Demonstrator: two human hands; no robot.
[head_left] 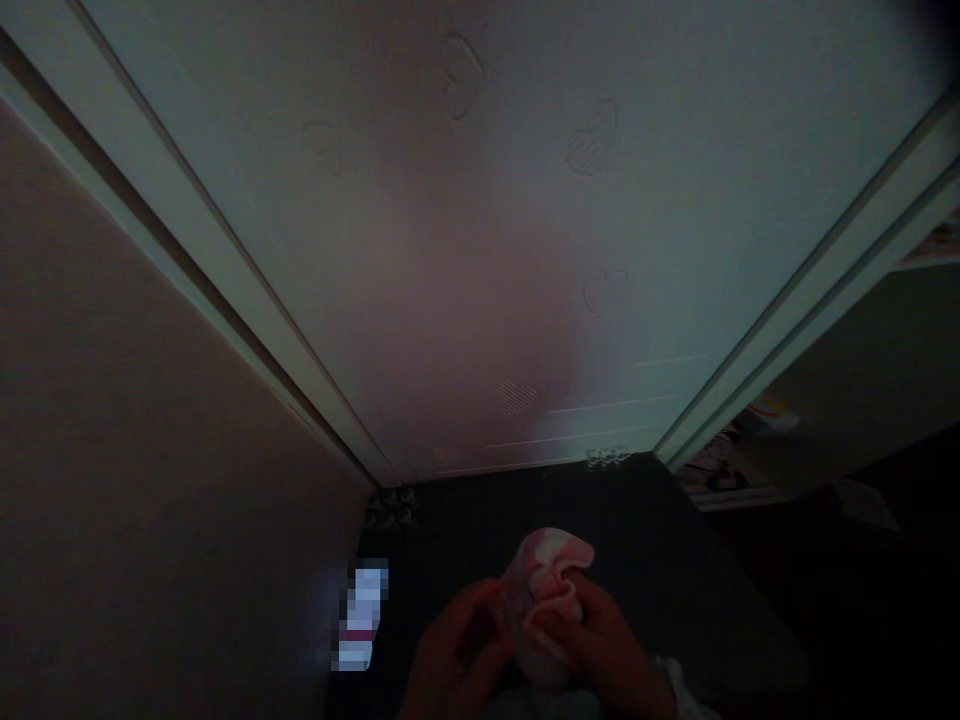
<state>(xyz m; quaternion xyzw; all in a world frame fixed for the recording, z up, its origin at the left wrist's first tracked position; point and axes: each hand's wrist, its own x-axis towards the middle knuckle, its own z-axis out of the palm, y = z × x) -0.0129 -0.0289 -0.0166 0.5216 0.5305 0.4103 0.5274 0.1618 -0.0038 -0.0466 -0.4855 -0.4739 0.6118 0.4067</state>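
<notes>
Both of my hands are low in the dim picture, close together over a dark surface (645, 540). My left hand (457, 645) and my right hand (600, 645) have their fingers curled round a small pink and white piece of soft cloth (551, 565), bunched up between them. The cloth's top sticks up above my fingers. A light sleeve cuff (675, 685) shows at my right wrist.
A pale door or panel (480, 250) with embossed hearts rises straight ahead, framed on both sides. A beige wall (150, 480) is on the left. A blurred bright rectangle (361, 615) lies left of my hands. Papers or books (731, 465) sit at the right.
</notes>
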